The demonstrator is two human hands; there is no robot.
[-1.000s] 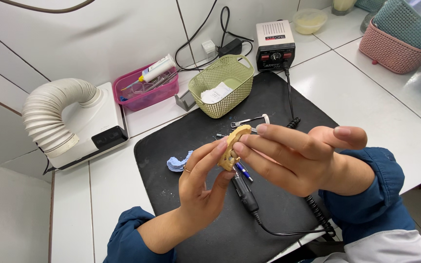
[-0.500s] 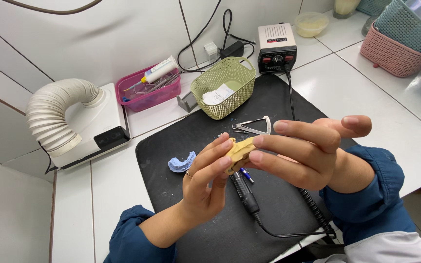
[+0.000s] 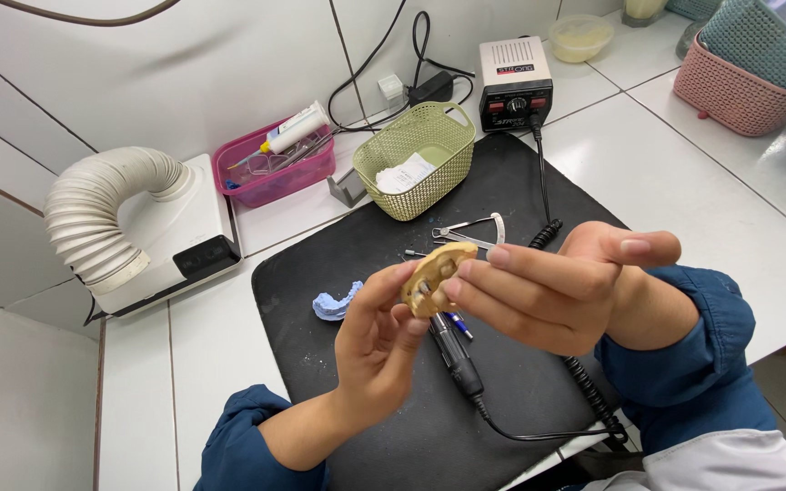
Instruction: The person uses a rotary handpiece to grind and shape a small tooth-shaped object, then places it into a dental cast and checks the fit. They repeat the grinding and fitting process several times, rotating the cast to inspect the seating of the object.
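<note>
A tan, horseshoe-shaped dental cast (image 3: 431, 275) is held up above a black mat (image 3: 520, 391). My left hand (image 3: 377, 350) pinches its lower left edge from below. From the right, my right hand (image 3: 559, 286) grips it with the fingertips, thumb stretched out. Under the hands a black rotary handpiece (image 3: 454, 355) lies on the mat, its cord running off to the right. A blue dental cast (image 3: 336, 302) rests on the mat left of my hands. A metal caliper (image 3: 470, 235) lies just behind the cast.
A white suction unit with a ribbed hose (image 3: 111, 218) stands at left. Behind the mat are a pink tray (image 3: 275, 164), a green basket (image 3: 416, 159) and a grey control box (image 3: 514, 82). Pink (image 3: 743, 77) and teal baskets stand at far right.
Both hands have turned the tan cast, which now shows its broad face more, and carried it slightly to the right. My right hand's fingers have spread.
</note>
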